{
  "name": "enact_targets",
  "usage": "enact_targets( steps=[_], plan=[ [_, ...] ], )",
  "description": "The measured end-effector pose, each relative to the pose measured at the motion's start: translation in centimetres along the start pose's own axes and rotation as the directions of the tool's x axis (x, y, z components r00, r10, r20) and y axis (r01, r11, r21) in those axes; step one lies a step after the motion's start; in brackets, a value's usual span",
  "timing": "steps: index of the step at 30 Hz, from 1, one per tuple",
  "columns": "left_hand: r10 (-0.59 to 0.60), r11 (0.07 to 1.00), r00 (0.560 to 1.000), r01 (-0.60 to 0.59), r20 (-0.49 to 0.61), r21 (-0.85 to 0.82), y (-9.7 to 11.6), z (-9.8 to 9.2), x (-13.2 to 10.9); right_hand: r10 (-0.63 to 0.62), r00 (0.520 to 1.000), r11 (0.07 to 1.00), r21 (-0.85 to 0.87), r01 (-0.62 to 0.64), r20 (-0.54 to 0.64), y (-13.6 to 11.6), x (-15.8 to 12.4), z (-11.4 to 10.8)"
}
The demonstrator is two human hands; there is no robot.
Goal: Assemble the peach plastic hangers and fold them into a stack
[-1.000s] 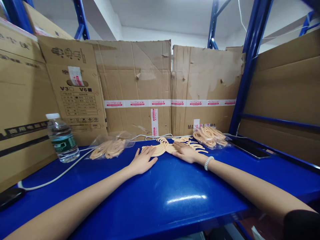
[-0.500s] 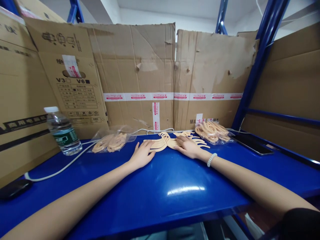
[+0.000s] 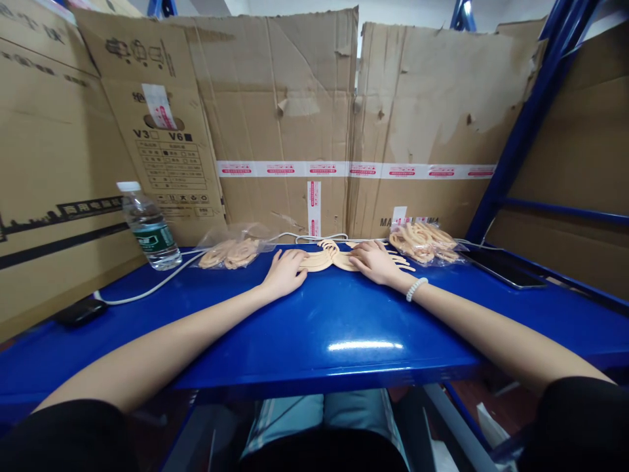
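Note:
Beige clothes hangers (image 3: 318, 262) lie fanned over one another on the blue tabletop, their curved hooks bunched together at the back. My left hand (image 3: 285, 272) rests on the left ends of the hangers, its fingers stretched over them and its thumb apart at the front. On the other side, my right hand (image 3: 372, 262) lies across the right-hand part, fingers spread and palm down. Curved hanger ends stick out to the right of it. The parts under both palms are hidden.
Clear bags of beige pieces lie at the left (image 3: 230, 252) and right (image 3: 425, 242). A water bottle (image 3: 156, 239), white cable (image 3: 147, 295) and black device (image 3: 81, 311) are at left, a dark phone (image 3: 506, 269) at right. Cardboard (image 3: 285, 118) stands behind.
The camera view has shifted, showing more of my sleeves and legs below the table. Both hands stay on the hangers; the left fingers look slightly more bent.

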State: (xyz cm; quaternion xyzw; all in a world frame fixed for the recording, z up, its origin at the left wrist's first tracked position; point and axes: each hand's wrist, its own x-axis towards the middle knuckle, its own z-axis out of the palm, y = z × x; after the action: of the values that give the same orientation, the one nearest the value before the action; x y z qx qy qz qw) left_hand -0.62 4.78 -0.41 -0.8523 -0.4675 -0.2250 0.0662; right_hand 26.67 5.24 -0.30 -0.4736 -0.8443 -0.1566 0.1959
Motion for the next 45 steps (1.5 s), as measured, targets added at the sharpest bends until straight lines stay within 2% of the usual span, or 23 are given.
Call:
enact_targets(
  steps=[10, 15, 19, 25, 31, 34, 40, 45],
  plan=[
    [0.029, 0.999, 0.999, -0.03, -0.047, -0.036, -0.5, 0.5, 0.1, 0.018, 0.995, 1.0, -0.002, -0.018, -0.101, 1.0, 0.3, 0.0],
    [0.027, 0.998, 0.997, -0.031, -0.076, -0.06, -0.4, 0.3, -0.1, 0.155, 0.986, 0.986, -0.053, -0.159, -0.065, 3.2, 0.5, -0.2],
    [0.035, 0.996, 0.995, -0.042, -0.089, -0.075, -0.4, 0.3, -0.1, 0.191, 0.981, 0.979, -0.076, -0.192, -0.022, 5.3, 0.2, -0.5],
    [0.081, 0.993, 0.993, -0.088, -0.089, -0.08, -0.4, 0.1, 0.0, 0.139, 0.987, 0.986, -0.104, -0.13, 0.077, 7.1, 0.0, -0.4],
    [0.11, 0.989, 0.99, -0.118, -0.09, -0.09, -0.1, 0.1, 0.0, 0.035, 0.978, 0.987, -0.159, -0.002, 0.206, 6.8, 0.6, -0.1],
    [0.126, 0.986, 0.987, -0.136, -0.101, -0.1, -0.1, 0.2, 0.1, 0.029, 0.968, 0.989, -0.15, 0.009, 0.25, 6.6, 1.0, 0.1],
    [0.142, 0.984, 0.985, -0.152, -0.101, -0.098, -0.1, 0.1, 0.1, 0.022, 0.967, 0.994, -0.11, 0.006, 0.254, 6.6, 1.3, 0.7],
    [0.156, 0.981, 0.981, -0.168, -0.115, -0.1, -0.1, 0.0, 0.0, 0.005, 0.986, 0.998, -0.07, 0.007, 0.169, 7.2, 1.4, 0.5]
  ],
)
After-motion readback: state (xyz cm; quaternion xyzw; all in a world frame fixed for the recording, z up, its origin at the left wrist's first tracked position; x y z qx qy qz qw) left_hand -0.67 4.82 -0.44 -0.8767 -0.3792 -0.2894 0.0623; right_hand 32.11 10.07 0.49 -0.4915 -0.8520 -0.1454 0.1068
